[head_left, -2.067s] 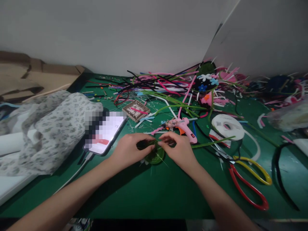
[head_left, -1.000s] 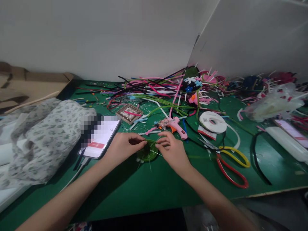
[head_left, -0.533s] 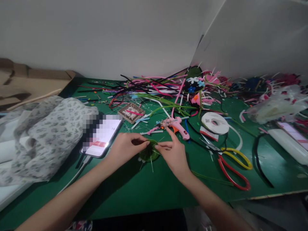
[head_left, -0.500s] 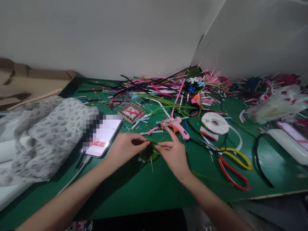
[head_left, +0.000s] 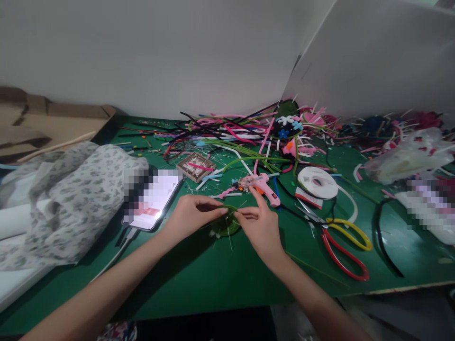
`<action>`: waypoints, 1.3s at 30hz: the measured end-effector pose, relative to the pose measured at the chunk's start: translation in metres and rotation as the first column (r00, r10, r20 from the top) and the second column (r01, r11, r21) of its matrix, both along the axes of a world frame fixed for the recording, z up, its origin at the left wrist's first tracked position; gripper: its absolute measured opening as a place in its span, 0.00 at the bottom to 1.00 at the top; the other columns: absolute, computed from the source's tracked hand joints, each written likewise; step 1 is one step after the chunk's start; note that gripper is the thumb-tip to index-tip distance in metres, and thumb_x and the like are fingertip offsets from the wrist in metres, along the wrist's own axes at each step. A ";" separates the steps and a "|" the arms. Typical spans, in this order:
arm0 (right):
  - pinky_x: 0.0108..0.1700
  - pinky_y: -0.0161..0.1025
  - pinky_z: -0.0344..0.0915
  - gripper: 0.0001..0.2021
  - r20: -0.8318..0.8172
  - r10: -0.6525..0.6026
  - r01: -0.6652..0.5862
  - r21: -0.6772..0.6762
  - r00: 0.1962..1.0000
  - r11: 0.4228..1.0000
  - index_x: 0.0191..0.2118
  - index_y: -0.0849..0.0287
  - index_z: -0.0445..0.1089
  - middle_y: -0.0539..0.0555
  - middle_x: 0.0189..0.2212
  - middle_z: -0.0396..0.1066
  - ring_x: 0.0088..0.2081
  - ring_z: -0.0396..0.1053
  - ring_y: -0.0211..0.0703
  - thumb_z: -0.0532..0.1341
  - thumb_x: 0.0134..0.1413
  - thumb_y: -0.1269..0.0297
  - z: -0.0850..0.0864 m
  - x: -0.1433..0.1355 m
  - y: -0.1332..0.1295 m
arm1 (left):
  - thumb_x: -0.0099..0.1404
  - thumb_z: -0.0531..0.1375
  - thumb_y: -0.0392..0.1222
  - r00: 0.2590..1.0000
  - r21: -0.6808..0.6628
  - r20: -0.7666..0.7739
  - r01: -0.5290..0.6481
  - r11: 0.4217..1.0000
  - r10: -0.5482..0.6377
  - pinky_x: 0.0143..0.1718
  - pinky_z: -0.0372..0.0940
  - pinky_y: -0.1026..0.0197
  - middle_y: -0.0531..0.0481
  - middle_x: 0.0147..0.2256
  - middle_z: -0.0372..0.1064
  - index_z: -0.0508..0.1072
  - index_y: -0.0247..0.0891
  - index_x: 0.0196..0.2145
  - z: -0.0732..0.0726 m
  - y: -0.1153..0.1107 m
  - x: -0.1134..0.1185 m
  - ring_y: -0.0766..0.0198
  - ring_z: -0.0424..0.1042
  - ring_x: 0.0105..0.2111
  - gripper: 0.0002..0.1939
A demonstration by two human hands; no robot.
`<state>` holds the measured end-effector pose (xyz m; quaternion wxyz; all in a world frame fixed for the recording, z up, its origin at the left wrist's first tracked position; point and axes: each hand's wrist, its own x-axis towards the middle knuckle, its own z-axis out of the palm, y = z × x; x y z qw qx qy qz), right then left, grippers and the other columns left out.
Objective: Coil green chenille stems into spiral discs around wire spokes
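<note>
My left hand [head_left: 188,219] and my right hand [head_left: 259,226] meet over a small round green coil [head_left: 225,227] of pipe cleaner lying on the green table [head_left: 213,279]. The fingertips of both hands pinch a thin green pipe cleaner strand at the coil's top edge. The loose end of the strand trails off to the right under my right forearm. A pink glue gun [head_left: 265,184] lies just behind my right hand.
A phone [head_left: 154,196] on a cable lies left of my left hand, beside patterned cloth [head_left: 71,199]. Red and yellow scissors [head_left: 343,246], a white tape roll [head_left: 317,182], a small bead tray [head_left: 196,166] and a pile of coloured pipe cleaners [head_left: 249,128] fill the back and right.
The view has shifted right. My hands have kept working the green strand around the coil, and the strand's tail has swung from pointing right to trailing under my right forearm.
</note>
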<state>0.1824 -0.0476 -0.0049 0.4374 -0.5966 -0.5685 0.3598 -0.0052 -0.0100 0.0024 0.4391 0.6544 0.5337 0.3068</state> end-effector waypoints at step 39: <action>0.29 0.36 0.60 0.39 0.825 0.491 -0.662 -0.204 0.281 0.721 0.67 0.59 0.46 0.55 0.33 0.77 0.32 0.72 0.46 0.58 0.48 0.78 0.059 -0.016 0.049 | 0.54 0.64 0.53 0.955 -0.077 -0.056 0.287 0.955 -0.291 0.19 0.53 0.66 0.51 0.20 0.71 0.80 0.38 0.28 -0.010 0.015 -0.014 0.69 0.60 0.18 0.15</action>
